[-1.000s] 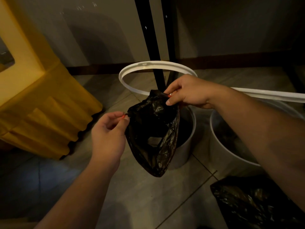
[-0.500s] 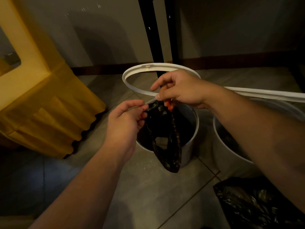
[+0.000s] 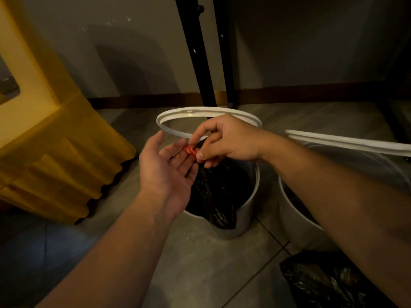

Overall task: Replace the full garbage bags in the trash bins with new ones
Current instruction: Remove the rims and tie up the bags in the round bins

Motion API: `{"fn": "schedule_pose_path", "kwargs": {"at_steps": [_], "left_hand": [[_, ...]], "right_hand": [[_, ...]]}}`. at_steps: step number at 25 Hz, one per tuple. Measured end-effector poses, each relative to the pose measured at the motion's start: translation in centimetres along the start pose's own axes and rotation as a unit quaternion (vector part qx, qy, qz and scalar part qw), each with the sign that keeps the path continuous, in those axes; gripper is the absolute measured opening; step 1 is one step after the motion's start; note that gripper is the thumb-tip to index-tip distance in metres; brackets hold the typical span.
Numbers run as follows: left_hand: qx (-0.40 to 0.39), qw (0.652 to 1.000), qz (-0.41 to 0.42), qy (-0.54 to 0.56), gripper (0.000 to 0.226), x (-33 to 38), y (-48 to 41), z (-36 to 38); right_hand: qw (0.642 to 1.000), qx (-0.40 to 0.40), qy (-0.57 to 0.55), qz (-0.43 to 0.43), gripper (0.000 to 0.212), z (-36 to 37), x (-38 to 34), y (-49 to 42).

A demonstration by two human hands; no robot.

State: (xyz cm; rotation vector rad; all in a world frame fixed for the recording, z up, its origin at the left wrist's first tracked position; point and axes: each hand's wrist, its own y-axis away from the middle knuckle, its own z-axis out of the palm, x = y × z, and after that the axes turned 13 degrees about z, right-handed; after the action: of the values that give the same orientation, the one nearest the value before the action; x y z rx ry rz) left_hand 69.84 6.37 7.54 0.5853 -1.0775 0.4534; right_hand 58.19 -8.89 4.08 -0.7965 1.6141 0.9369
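Note:
A small black garbage bag (image 3: 213, 194) hangs over a white trash bin (image 3: 250, 210) on the tiled floor. My right hand (image 3: 224, 141) pinches the bag's top, at its red drawstring (image 3: 191, 151). Beside it, my left hand (image 3: 169, 170) lies palm up with fingers straight, fingertips touching the red drawstring. A white plastic ring (image 3: 178, 116) hangs round my right wrist. To the right stands a second white bin (image 3: 298, 216); its inside is dark. Another white ring (image 3: 347, 142) lies across the second bin behind my right forearm.
A full black bag (image 3: 329, 283) lies on the floor at the bottom right. A yellow plastic piece of furniture (image 3: 55, 156) stands on the left. Black metal legs (image 3: 200, 63) rise behind the bins against the wall.
The bag's mouth, held open a second ago, is gathered into a bunch. My left hand let go, opened and turned palm up beside my right hand. The bag hangs lower over the bin.

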Motion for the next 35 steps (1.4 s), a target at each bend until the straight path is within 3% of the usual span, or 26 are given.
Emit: {"fn": "schedule_pose_path", "kwargs": {"at_steps": [4, 6, 11, 14, 18, 21, 29, 31, 35], "left_hand": [[-0.001, 0.998, 0.037, -0.048, 0.053, 0.4, -0.1, -0.1], [-0.008, 0.997, 0.052, -0.062, 0.053, 0.7, 0.0, -0.2], [-0.033, 0.994, 0.064, -0.082, 0.050, 1.3, 0.1, -0.2], [-0.042, 0.994, 0.073, -0.066, 0.046, 1.7, 0.2, 0.0], [-0.057, 0.992, 0.099, -0.057, 0.045, 2.5, 0.4, -0.1], [-0.068, 0.988, 0.116, -0.073, 0.043, 3.6, 0.7, -0.6], [-0.066, 0.975, 0.170, -0.126, 0.034, 6.3, 1.3, -1.3], [-0.072, 0.976, 0.162, -0.130, 0.034, 6.3, 1.7, -1.2], [-0.130, 0.972, 0.140, -0.139, 0.038, 5.9, 3.1, -0.7]], "right_hand": [[0.992, 0.090, 0.089, -0.003, 0.069, -0.2, 0.7, 0.0], [0.988, 0.058, 0.142, -0.007, 0.081, 0.5, 1.1, 0.2], [0.995, 0.000, 0.085, -0.044, 0.059, 4.5, 2.5, -0.9], [0.997, 0.036, 0.061, -0.041, 0.043, 5.6, 2.9, -1.5], [0.977, 0.103, 0.186, 0.013, 0.041, 6.5, 4.2, -2.0], [0.973, 0.141, 0.181, -0.010, 0.035, 6.9, 5.3, -2.6], [0.974, 0.154, 0.147, -0.081, 0.075, 8.5, 4.9, -1.9], [0.971, 0.168, 0.118, -0.122, 0.061, 8.9, 4.1, -1.8], [0.974, 0.141, 0.118, -0.131, 0.007, 9.3, 3.4, -2.0]]}}
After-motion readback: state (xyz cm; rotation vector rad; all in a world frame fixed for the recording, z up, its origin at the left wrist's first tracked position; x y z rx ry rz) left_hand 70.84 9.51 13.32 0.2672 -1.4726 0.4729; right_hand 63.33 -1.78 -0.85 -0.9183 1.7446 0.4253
